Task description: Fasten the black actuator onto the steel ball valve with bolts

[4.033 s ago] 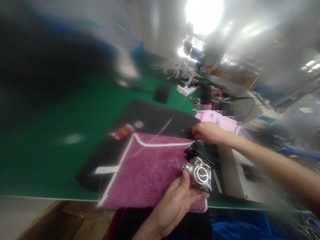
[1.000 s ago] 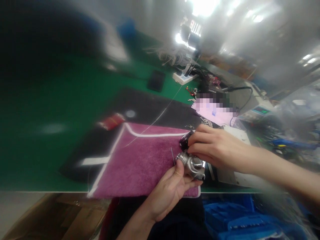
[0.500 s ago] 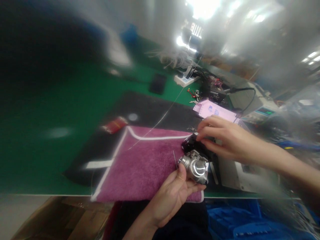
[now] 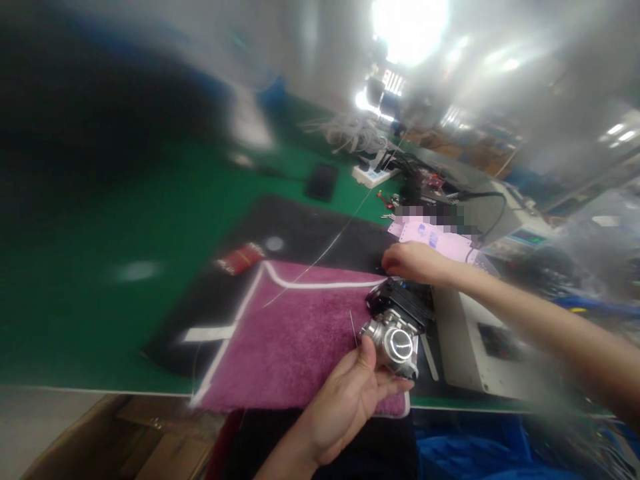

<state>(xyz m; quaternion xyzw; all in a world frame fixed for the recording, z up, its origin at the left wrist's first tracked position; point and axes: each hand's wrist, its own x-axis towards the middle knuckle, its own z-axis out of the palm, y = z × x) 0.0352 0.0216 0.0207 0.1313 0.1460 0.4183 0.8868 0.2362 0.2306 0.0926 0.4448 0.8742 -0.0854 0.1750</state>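
Note:
My left hand (image 4: 345, 397) holds a silver camera (image 4: 387, 343), its round lens front tilted up, with the thumb on its left side and the fingers underneath. Just behind it, a black camera part (image 4: 397, 300) rests at the far right corner of the purple towel (image 4: 300, 340). Beyond that black part, my right hand (image 4: 413, 261) reaches down to the dark mat (image 4: 320, 230). Its fingers are drawn together, and whatever they hold, if anything, is hidden.
A red packet (image 4: 241, 259) lies at the towel's far left corner. Pink printed sheets (image 4: 437, 241) lie past my right hand. On the right stand a pale box-shaped device (image 4: 463, 340) and a bench instrument (image 4: 530, 237). A white power strip (image 4: 373, 175) sits farther back.
My right hand has left the black part and moved slightly left and away, onto the mat where small metal pieces lay; its fingers have closed. My left hand still holds the camera.

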